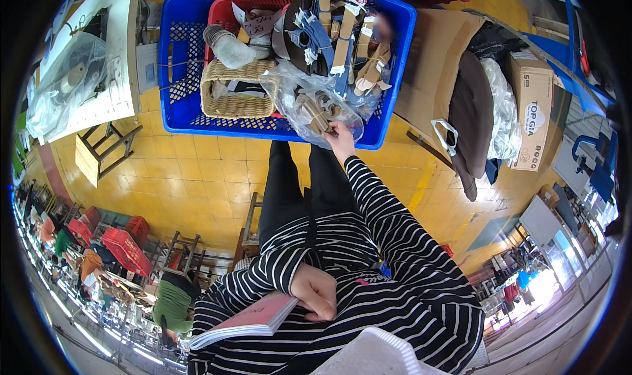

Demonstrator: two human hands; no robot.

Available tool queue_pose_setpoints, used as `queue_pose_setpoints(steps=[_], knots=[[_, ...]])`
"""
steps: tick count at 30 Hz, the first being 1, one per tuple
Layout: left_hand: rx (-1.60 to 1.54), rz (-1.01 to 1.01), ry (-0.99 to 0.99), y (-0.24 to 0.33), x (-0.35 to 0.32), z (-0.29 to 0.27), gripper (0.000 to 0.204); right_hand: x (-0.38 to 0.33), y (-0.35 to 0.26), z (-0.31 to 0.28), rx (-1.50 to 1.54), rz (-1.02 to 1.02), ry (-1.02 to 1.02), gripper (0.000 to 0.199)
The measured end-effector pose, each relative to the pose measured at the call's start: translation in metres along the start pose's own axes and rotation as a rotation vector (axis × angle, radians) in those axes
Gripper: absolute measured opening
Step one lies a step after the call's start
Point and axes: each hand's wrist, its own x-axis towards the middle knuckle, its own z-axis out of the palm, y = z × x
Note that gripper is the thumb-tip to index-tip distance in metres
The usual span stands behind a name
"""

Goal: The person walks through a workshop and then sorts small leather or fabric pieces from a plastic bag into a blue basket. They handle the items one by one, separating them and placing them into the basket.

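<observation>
My right hand [341, 135] reaches forward to the near rim of a blue plastic crate [178, 59] and pinches a clear plastic bag [309, 99] that holds tan strap pieces. My left hand [316, 292] rests against my striped shirt and holds a pink notebook [257, 317] at its edge. In the crate sit a red basket [227, 5], a woven wicker basket [237, 89], a grey rolled piece [230, 46] and bundles of tan and blue strips [349, 39]. My black-trousered legs [283, 184] run up to the crate.
A flattened cardboard sheet [434, 59], dark fabric [471, 112], a clear bag [503, 105] and a cardboard box [533, 105] lie right of the crate. A white sewing table [99, 59] and a wooden stool [105, 145] stand at left. Red crates [125, 247] and a person in green [172, 302] are at lower left.
</observation>
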Motion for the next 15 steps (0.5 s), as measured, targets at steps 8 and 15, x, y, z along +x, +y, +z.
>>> queue_pose_setpoints(steps=[8,15], knots=[[0.005,0.013,0.004,-0.001,0.002,0.002,0.049,0.015,-0.003,-0.01,0.252,0.117,-0.132,0.036],[0.011,-0.001,-0.008,-0.006,0.002,0.001,0.049,0.028,-0.016,-0.025,0.564,0.263,-0.102,0.023]])
